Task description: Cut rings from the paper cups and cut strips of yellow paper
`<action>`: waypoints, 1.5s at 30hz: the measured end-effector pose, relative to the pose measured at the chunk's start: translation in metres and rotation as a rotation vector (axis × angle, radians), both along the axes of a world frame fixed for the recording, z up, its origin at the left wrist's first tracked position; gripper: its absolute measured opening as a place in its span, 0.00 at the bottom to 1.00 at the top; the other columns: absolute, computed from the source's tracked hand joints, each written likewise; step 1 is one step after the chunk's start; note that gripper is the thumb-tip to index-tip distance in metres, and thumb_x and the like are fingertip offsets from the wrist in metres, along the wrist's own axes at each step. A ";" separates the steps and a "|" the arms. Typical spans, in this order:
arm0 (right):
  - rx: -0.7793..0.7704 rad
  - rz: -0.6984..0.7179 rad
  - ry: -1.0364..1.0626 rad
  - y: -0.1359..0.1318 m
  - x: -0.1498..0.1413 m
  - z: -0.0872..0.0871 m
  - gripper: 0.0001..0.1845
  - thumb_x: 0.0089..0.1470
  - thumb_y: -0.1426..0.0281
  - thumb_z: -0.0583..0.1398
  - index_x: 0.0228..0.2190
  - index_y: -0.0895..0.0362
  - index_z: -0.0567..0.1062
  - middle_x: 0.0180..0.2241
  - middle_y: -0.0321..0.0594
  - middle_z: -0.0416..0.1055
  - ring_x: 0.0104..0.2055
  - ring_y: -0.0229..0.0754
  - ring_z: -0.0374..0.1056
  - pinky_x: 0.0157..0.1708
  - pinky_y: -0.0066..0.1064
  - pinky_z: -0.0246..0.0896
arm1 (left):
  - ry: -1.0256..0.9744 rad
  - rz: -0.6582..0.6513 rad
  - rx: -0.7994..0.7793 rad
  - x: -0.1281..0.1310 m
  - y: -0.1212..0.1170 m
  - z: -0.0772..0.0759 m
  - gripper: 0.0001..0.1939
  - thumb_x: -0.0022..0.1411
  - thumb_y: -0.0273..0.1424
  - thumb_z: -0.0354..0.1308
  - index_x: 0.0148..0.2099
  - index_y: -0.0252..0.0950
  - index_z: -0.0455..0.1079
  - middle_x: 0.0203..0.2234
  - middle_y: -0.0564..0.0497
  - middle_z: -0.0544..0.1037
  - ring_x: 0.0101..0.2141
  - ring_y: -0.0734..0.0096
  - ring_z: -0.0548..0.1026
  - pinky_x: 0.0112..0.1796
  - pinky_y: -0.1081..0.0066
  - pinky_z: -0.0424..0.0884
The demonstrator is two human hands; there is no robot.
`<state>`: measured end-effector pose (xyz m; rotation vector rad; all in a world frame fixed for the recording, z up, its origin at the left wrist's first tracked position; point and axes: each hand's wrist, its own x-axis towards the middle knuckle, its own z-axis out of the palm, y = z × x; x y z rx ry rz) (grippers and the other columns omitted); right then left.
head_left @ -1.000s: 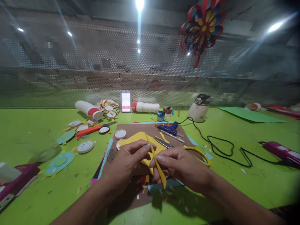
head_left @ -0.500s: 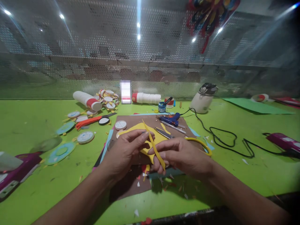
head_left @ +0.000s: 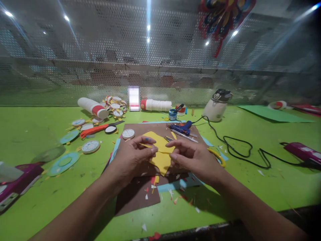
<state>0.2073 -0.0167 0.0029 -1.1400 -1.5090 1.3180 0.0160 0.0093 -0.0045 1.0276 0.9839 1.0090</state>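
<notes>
A narrow yellow strip [head_left: 163, 152], seen nearly edge-on, stretches between my two hands. My left hand [head_left: 135, 154] pinches it between thumb and fingers, with a bit sticking out past the fingers. The strip's other end runs into the curled fingers of my right hand [head_left: 192, 157]. Beneath the hands, a cut yellow sheet [head_left: 160, 165] lies on brown sheets [head_left: 140, 197]. Scissors with yellow handles [head_left: 218, 157] lie partly hidden under my right hand. A blue glue gun [head_left: 182, 128] rests behind it, and a round white disc [head_left: 128, 134] sits beyond my left hand.
Round discs [head_left: 90, 146], an orange cutter [head_left: 94, 130] and white cup stacks [head_left: 156, 105] lie left and behind. A kettle-like jug [head_left: 215, 106] stands at back right. A black cord [head_left: 240, 157] loops to a purple power strip [head_left: 304, 152]. Paper scraps litter the front.
The yellow strip has turned from steep and slanting to nearly level. My right hand has risen slightly and its fingers have shifted to the strip's end.
</notes>
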 end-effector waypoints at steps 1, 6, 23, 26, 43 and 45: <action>0.023 -0.008 -0.014 0.001 0.003 0.000 0.15 0.51 0.66 0.61 0.41 0.58 0.70 0.23 0.30 0.66 0.23 0.32 0.61 0.23 0.25 0.58 | 0.018 0.015 0.019 -0.001 0.002 0.000 0.16 0.44 0.30 0.69 0.36 0.36 0.70 0.22 0.56 0.72 0.22 0.78 0.71 0.25 0.76 0.68; 0.095 0.029 -0.119 0.004 0.014 0.002 0.15 0.53 0.68 0.59 0.43 0.58 0.71 0.22 0.28 0.59 0.20 0.30 0.54 0.19 0.24 0.51 | 0.371 -0.012 0.306 -0.004 0.006 0.001 0.13 0.50 0.39 0.64 0.35 0.35 0.74 0.33 0.46 0.78 0.34 0.64 0.75 0.35 0.67 0.70; 0.163 0.057 -0.136 0.011 0.025 0.001 0.14 0.52 0.71 0.60 0.43 0.57 0.74 0.24 0.32 0.63 0.25 0.33 0.60 0.24 0.26 0.57 | 0.271 -0.450 -0.028 -0.002 -0.004 -0.004 0.13 0.55 0.39 0.61 0.29 0.33 0.70 0.19 0.53 0.73 0.16 0.81 0.64 0.18 0.79 0.58; 0.155 0.003 -0.062 0.016 0.028 0.003 0.13 0.50 0.71 0.62 0.40 0.58 0.74 0.21 0.30 0.64 0.23 0.33 0.61 0.23 0.26 0.57 | 0.234 -0.436 -0.048 -0.002 -0.007 -0.002 0.13 0.55 0.39 0.61 0.29 0.33 0.69 0.21 0.50 0.75 0.18 0.79 0.68 0.18 0.80 0.59; 0.191 -0.108 0.152 0.031 0.038 -0.001 0.11 0.46 0.70 0.66 0.35 0.58 0.77 0.23 0.32 0.69 0.22 0.31 0.62 0.26 0.28 0.61 | 0.180 -0.530 0.026 -0.006 -0.008 -0.001 0.12 0.55 0.37 0.61 0.29 0.33 0.68 0.23 0.48 0.77 0.17 0.75 0.71 0.18 0.77 0.60; 0.196 -0.124 0.170 0.033 0.041 -0.002 0.10 0.47 0.70 0.66 0.35 0.58 0.77 0.22 0.31 0.69 0.22 0.31 0.62 0.25 0.27 0.60 | 0.182 -0.543 0.030 -0.007 -0.007 -0.003 0.11 0.56 0.37 0.61 0.29 0.33 0.68 0.24 0.47 0.77 0.17 0.75 0.71 0.18 0.77 0.58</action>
